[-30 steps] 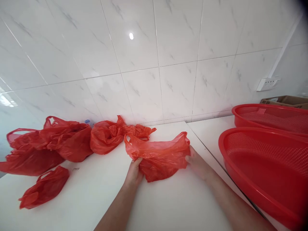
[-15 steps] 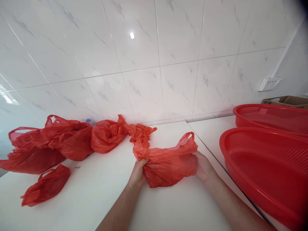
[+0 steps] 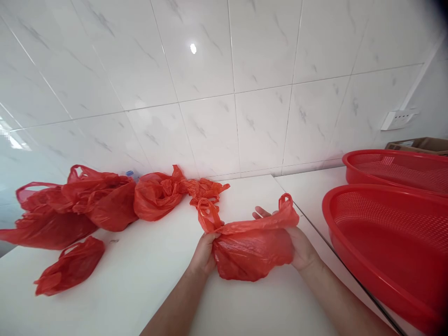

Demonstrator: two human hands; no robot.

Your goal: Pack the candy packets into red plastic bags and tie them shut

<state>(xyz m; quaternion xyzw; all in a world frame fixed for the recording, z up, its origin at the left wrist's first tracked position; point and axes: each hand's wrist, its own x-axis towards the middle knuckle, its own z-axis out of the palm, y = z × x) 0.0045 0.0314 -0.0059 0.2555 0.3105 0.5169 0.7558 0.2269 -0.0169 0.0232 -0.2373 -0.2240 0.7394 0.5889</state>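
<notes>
Red plastic bag (image 3: 252,255): left hand (image 3: 203,253) pinching its left edge; right hand (image 3: 304,248), fingers spread, against its right side. Red basket (image 3: 388,249) right of bag, counter (image 3: 147,270) beneath.

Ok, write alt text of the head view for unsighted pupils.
Left hand grips the side of a red plastic bag, right hand open behind it, at a white table; more red bags lie left, two perforated red baskets right.
</notes>
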